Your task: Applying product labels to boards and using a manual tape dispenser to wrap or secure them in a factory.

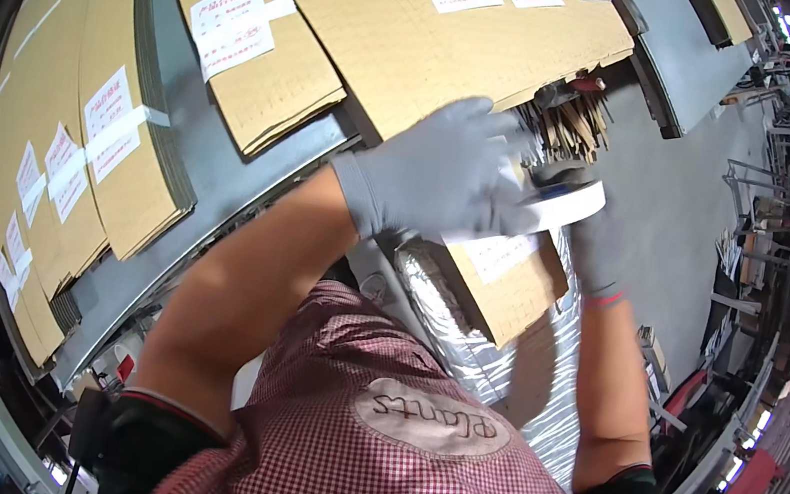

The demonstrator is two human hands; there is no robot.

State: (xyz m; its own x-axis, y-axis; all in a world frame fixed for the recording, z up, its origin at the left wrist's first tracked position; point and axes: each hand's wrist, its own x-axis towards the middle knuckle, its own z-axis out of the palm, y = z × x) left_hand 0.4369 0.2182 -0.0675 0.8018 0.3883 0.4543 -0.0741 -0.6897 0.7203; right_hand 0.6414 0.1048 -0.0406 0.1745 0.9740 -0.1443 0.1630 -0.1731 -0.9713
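A roll of white tape [570,207] is gripped by my right hand [599,247], in a grey glove; part of that hand is hidden behind the roll. My left hand [426,173], also gloved in grey, reaches across to the roll's left side. Motion smears its fingers, so I cannot tell whether they pinch the tape's end. Below both hands lies a small brown cardboard piece [517,310] with a white label [497,256]. Just beyond my left hand is a wide stack of flat cardboard [422,54].
More cardboard stacks [134,200] with white labels and bands cover the grey bench [222,184] at left. A bundle of thin strips [579,121] sits beyond my right hand. Silvery wrapped material [564,372] lies under the small cardboard. Metal racks [752,186] stand at right.
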